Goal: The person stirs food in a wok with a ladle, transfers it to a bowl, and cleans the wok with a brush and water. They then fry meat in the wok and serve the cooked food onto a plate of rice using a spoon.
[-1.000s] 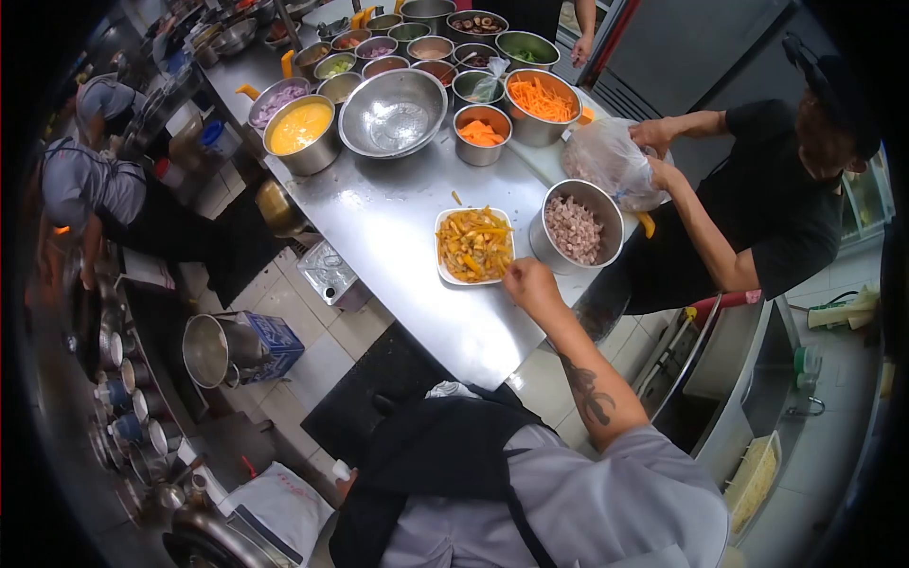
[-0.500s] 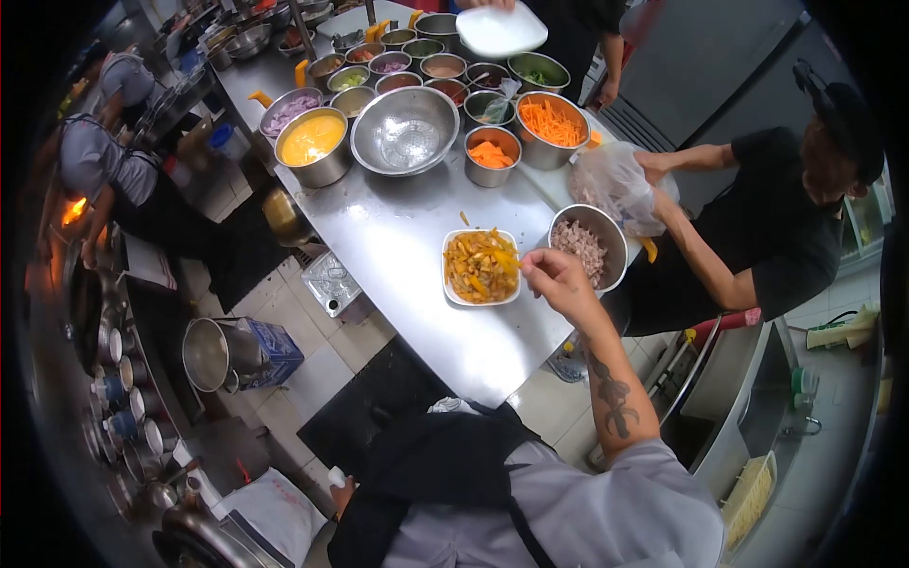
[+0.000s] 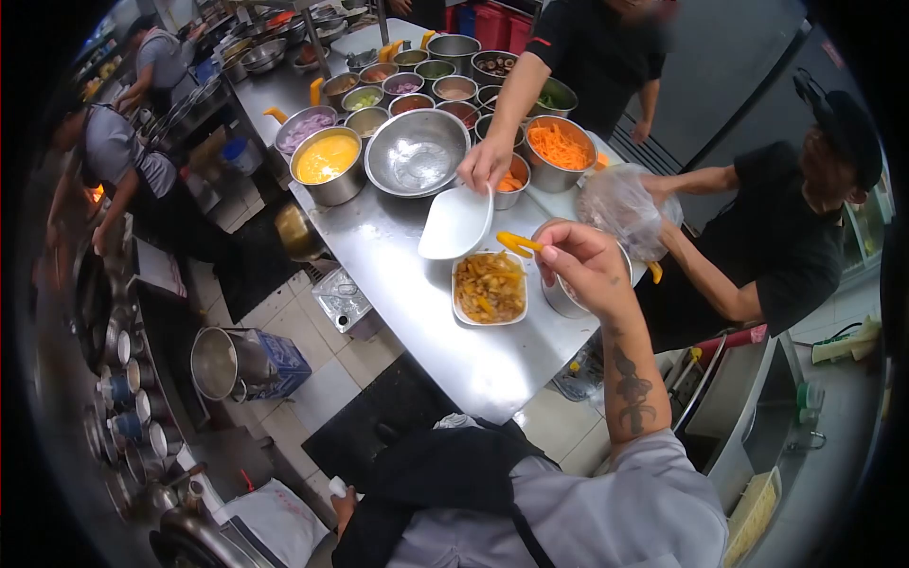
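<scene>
Pinched between the thumb and fingers of my right hand (image 3: 585,263) is a curved yellow strip (image 3: 519,243), raised above the steel table (image 3: 379,256). Just below and left of it sits a white square dish (image 3: 490,288) full of yellow-orange strips. A co-worker's hand (image 3: 485,166) holds an empty white dish (image 3: 456,223) tilted over the table, close behind the full one. A steel bowl (image 3: 564,299) stands partly hidden behind my right hand. Low at the left of my body, my left hand (image 3: 345,502) is closed around a small white object (image 3: 337,486).
A large steel bowl (image 3: 417,151), a pot of yellow liquid (image 3: 327,161) and a pot of shredded carrot (image 3: 559,147) stand further back among several small pots. On the right, another co-worker (image 3: 757,218) holds a clear plastic bag (image 3: 615,204). Cooks work at stoves on the left.
My right hand has risen from beside the full dish, and the yellow strip now shows in it. The co-worker's white dish has come down and forward, close to the full dish.
</scene>
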The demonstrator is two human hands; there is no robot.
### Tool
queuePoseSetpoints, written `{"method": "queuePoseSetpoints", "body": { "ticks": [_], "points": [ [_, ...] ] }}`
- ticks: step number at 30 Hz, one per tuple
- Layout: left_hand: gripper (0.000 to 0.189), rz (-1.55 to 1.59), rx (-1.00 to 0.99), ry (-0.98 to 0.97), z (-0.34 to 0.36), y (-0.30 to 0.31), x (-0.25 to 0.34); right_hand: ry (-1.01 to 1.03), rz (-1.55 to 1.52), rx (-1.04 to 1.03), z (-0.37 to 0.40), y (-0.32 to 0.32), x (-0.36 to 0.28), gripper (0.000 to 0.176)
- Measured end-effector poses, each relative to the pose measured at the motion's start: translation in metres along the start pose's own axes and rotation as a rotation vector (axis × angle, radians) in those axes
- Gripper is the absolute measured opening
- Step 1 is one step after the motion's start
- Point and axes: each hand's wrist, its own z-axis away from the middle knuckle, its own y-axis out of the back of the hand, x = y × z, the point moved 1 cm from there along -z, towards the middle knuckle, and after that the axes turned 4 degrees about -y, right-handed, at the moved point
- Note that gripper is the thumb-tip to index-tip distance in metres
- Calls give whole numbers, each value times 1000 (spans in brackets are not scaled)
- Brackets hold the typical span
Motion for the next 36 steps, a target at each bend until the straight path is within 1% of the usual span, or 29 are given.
{"method": "queuePoseSetpoints", "body": {
  "ticks": [1, 2, 5, 6, 9, 10, 11, 13, 15, 16, 17, 18, 19, 20, 21, 22, 23, 24, 25, 27, 28, 29, 31, 33, 34, 35, 36],
  "points": [
    [63, 24, 4, -8, -4, -2, -4, 22, -15, -17, 1, -2, -10, 13],
    [63, 12, 10, -11, -7, -3, -8, 77, -77, -94, 3, -4, -19, 11],
    [63, -9, 34, -15, -10, -6, -11, 176, -198, -189, 14, -22, -45, 16],
    [63, -12, 45, -12, -6, -4, -9, 181, -234, -243, 18, -26, -53, 17],
    [62, -11, 57, -44, 2, 2, -8, 315, -320, -524, 27, -43, -74, 16],
    [62, -2, 59, -67, 3, 1, -6, 266, -347, -713, 29, -48, -87, 13],
    [61, 60, 42, -43, 3, 1, -4, 214, -367, -898, 32, -52, -100, 10],
    [59, 11, 126, 11, 4, -4, 2, 409, -393, -1101, 36, -75, -113, 17],
    [58, 72, 91, 39, 12, -2, 11, 416, -545, -1011, 51, -90, -120, 21],
    [58, 102, 80, 61, 23, 2, 25, 409, -544, -969, 51, -92, -120, 21],
    [57, 132, 74, 84, 30, 6, 27, 401, -543, -927, 51, -93, -119, 21],
    [56, 185, 100, 21, 30, 1, 16, 385, -455, -898, 41, -87, -115, 21],
    [55, 205, 74, 88, 47, 5, 33, 295, -399, -784, 39, -80, -104, 25],
    [55, 225, 52, 160, 87, 22, 87, 198, -350, -676, 36, -73, -94, 29],
    [55, 270, 51, 201, 100, 25, 97, 28, -320, -482, 37, -63, -74, 33],
    [55, 315, 53, 242, 113, 27, 106, 0, -339, -349, 23, -54, -51, 37],
    [55, 384, 77, 253, 113, 20, 94, -27, -353, -219, 5, -46, -25, 42],
    [55, 440, 106, 274, 119, 17, 75, -61, -458, 4, -12, -34, -2, 43],
    [54, 431, 109, 280, 128, 15, 56, -103, -557, 239, -21, -22, 22, 44],
    [53, 419, 111, 270, 131, 4, 23, -211, -687, 484, -27, 1, 65, 32],
    [55, 312, 146, 261, 118, -10, -24, -264, -656, 378, -19, 6, 89, 28],
    [55, 267, 164, 267, 115, -20, -58, -308, -622, 270, -4, 7, 110, 24],
    [56, 250, 188, 277, 124, -29, -97, -556, -393, 34, 31, -17, 136, 21],
    [56, 286, 195, 304, 143, -33, -113, -838, -437, 0, 57, -40, 172, 23],
    [55, 353, 166, 374, 161, -21, -84, -897, -440, 88, 62, -46, 187, 23],
    [55, 429, 137, 441, 178, -11, -68, -954, -433, 174, 62, -46, 203, 23],
    [55, 477, 194, 438, 174, -24, -99, -933, -491, 180, 60, -42, 221, 23]
  ]
}}
